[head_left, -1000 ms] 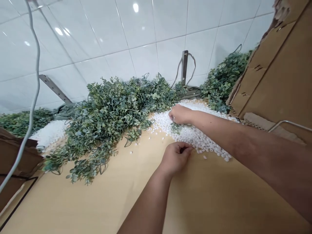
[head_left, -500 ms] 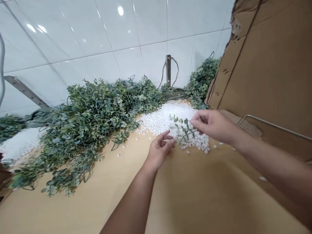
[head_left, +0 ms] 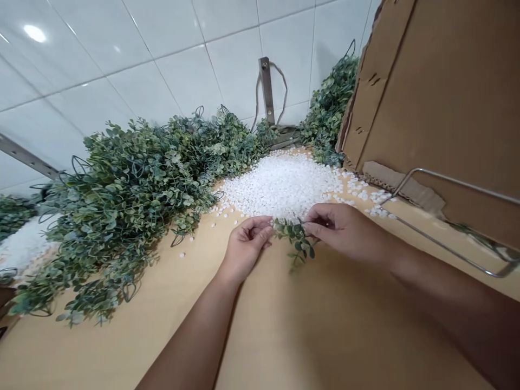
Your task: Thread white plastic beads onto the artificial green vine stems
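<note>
We see the right hand (head_left: 349, 232) pinching one leafy sprig (head_left: 298, 239), held between the hands; we cannot tell whether the left hand (head_left: 242, 246), fingers curled, grips anything; work appears unfinished, white pieces (head_left: 282, 184) and piled foliage (head_left: 142, 176) remaining.

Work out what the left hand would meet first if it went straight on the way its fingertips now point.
Probably the green sprig pinched in the right hand: its leaves show just past the left hand, to the right. Depth is hard to judge, so they may already touch.
</note>
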A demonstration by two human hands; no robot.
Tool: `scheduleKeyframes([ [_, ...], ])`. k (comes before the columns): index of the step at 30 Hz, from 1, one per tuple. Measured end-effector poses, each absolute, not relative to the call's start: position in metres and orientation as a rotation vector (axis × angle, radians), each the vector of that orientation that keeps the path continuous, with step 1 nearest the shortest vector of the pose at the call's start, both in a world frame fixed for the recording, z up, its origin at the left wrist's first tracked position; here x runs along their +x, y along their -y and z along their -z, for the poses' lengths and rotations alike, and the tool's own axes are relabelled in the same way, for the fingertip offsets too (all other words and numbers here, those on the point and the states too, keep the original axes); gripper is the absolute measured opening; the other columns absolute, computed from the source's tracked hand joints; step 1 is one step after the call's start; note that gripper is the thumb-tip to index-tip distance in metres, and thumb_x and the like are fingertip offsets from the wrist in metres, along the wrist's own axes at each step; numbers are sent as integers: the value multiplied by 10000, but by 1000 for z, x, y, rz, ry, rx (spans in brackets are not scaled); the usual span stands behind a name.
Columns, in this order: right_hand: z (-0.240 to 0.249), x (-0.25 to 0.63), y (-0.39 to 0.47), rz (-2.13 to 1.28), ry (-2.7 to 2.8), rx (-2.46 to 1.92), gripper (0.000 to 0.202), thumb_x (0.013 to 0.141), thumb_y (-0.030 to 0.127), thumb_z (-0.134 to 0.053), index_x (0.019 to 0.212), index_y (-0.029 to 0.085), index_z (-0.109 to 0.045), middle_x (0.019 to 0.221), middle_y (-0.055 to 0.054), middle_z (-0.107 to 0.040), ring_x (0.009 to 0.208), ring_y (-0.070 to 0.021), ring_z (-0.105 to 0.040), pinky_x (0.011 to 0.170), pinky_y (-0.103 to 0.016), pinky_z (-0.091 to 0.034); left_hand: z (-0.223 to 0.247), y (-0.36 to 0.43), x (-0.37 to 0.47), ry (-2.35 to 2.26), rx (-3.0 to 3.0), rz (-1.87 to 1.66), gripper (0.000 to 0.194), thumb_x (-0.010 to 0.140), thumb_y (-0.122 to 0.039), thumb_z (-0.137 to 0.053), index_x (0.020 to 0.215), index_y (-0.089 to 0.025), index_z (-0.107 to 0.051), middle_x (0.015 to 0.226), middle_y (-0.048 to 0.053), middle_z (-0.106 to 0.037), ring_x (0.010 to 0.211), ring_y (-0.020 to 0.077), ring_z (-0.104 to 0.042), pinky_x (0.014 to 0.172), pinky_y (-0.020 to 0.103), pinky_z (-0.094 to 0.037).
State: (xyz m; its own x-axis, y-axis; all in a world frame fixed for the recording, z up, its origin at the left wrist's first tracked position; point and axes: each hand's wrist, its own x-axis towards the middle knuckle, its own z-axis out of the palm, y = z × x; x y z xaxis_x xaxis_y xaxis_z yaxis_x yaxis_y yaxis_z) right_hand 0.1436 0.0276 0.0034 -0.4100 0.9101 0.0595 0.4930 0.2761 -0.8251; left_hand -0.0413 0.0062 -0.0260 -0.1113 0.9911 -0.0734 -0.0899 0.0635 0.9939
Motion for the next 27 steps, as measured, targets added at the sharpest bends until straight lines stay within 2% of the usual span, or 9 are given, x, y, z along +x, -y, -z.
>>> scheduleKeyframes([
  [3,6,142,-26,-1189,1746,-1203,145,751,305,-506,685,177,-524,644,-5,-568,605,-127,-550,572,-257,-455,24,-4,-41,-1261,1030,-1306,335,543,-271,-758,836,-142,-658,680,-21,-621,554,59,-516,513,181,-438],
  [7,8,138,-21,-1286,1709,-1165,150,757,309,-504,691,175,-514,649,-9,-572,612,-132,-571,598,-273,-475,21,-2,-41,-1305,1047,-1248,303,544,-344,-759,719,-123,-649,544,-19,-605,492,67,-506,505,193,-429],
  [10,7,137,-17,-1180,1900,-1202,184,755,352,-519,704,176,-538,658,-17,-578,632,-149,-559,580,-279,-452,20,-1,-41,-1334,1076,-1258,290,537,-364,-762,631,-124,-631,462,-35,-559,457,58,-468,479,179,-393],
  [12,6,137,-15,-1053,1953,-1233,198,739,362,-546,779,169,-559,750,-43,-604,696,-168,-567,615,-296,-456,20,0,-40,-1314,1134,-1269,275,547,-366,-757,595,-128,-628,455,-42,-538,455,51,-446,475,174,-380],
  [16,6,134,-14,-786,1997,-1173,284,702,279,-593,946,134,-570,962,-112,-604,884,-216,-561,765,-346,-453,20,6,-33,-1261,1219,-1234,230,583,-347,-739,629,-134,-668,599,5,-622,545,80,-515,525,195,-426],
  [19,7,132,-13,-832,2121,-1065,160,745,204,-537,881,154,-604,897,-86,-630,869,-201,-567,782,-339,-444,21,10,-29,-1233,1232,-1178,213,601,-337,-724,656,-135,-685,641,26,-641,572,103,-544,519,211,-442],
  [22,10,132,-12,-836,2155,-1070,150,763,176,-507,871,160,-611,835,-72,-626,809,-188,-570,747,-331,-450,22,10,-27,-1236,1175,-1220,197,572,-307,-743,653,-137,-683,584,9,-628,505,82,-514,482,200,-424],
  [27,10,138,-16,-611,1948,-1232,224,751,328,-558,896,157,-567,904,-98,-585,847,-209,-549,707,-321,-442,22,9,-28,-1320,1129,-1340,168,578,-278,-740,678,-158,-679,560,-8,-628,516,94,-545,497,206,-440],
])
